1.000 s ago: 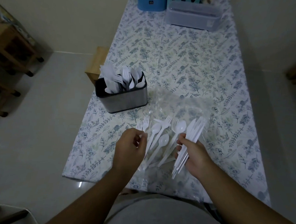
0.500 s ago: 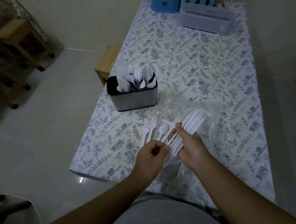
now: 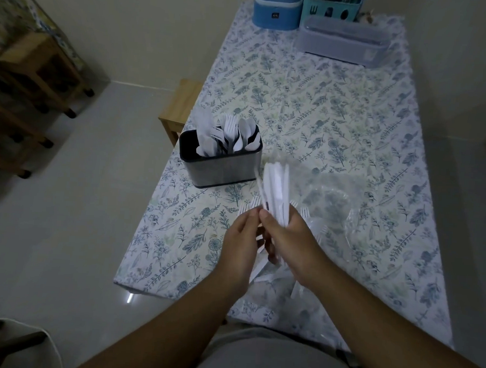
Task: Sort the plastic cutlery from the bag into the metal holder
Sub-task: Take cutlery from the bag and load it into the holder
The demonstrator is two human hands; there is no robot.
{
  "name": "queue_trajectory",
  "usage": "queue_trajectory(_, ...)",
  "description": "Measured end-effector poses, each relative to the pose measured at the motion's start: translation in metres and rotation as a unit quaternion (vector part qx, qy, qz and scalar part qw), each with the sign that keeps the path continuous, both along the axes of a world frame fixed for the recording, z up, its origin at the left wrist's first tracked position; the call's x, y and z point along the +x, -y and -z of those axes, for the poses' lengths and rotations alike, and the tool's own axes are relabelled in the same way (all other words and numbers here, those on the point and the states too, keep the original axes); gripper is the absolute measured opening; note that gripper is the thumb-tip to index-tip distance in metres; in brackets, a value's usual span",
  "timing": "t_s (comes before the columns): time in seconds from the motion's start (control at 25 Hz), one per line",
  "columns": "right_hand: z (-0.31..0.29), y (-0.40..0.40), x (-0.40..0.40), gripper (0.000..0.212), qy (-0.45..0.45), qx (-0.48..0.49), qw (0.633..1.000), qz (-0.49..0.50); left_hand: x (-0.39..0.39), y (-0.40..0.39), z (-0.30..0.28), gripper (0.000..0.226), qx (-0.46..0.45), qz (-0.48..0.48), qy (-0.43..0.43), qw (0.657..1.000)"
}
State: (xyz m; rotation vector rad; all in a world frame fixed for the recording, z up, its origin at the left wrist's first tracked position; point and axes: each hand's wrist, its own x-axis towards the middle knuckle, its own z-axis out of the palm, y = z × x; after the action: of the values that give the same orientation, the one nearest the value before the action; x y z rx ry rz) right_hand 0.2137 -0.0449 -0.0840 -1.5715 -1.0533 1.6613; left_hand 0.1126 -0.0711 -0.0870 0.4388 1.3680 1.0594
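Note:
My right hand (image 3: 291, 242) grips a bundle of white plastic knives (image 3: 276, 191), held upright above the table's near left part. My left hand (image 3: 240, 247) touches the lower ends of that same bundle. The metal holder (image 3: 223, 170) stands just beyond, to the left, with white knives, forks and spoons upright in it. The clear plastic bag (image 3: 331, 199) lies flat to the right of my hands. A few loose forks (image 3: 322, 230) and spoons lie on it, partly hidden behind my hands.
The table carries a floral cloth (image 3: 311, 103). At its far end stand a blue container (image 3: 276, 9), a teal cutlery caddy (image 3: 331, 7) and a lidded grey box (image 3: 342, 44). A wooden stool (image 3: 178, 107) stands at the table's left edge. Wooden furniture (image 3: 30, 88) stands on the left.
My right hand lifted the knife bundle off the bag and swung it upright toward the holder. My left hand moved in from the loose forks to the bundle's lower ends.

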Motion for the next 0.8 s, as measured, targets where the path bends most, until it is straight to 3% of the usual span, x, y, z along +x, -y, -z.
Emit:
queue_trajectory(0.28, -0.002, 0.013, -0.009, 0.039, 0.024, -0.011, 0.999, 0.022, -0.010, 0.006, -0.002, 0.025, 0.110, 0.084, -0.131, 0.982)
queue_trajectory(0.4, -0.005, 0.010, -0.013, 0.035, 0.003, 0.029, 0.999, 0.036, -0.021, -0.001, -0.003, 0.018, 0.135, 0.103, -0.203, 0.964)
queue_trajectory(0.64, -0.008, -0.010, -0.039, 0.035, 0.032, 0.074, 0.995, -0.065, -0.066, -0.014, -0.018, 0.016, 0.185, 0.101, -0.305, 0.929)
queue_trajectory(0.8, -0.037, -0.044, -0.068, 0.024, 0.071, 0.150, 0.973, -0.162, -0.114, -0.036, -0.040, 0.014, 0.210, 0.085, -0.294, 0.929)
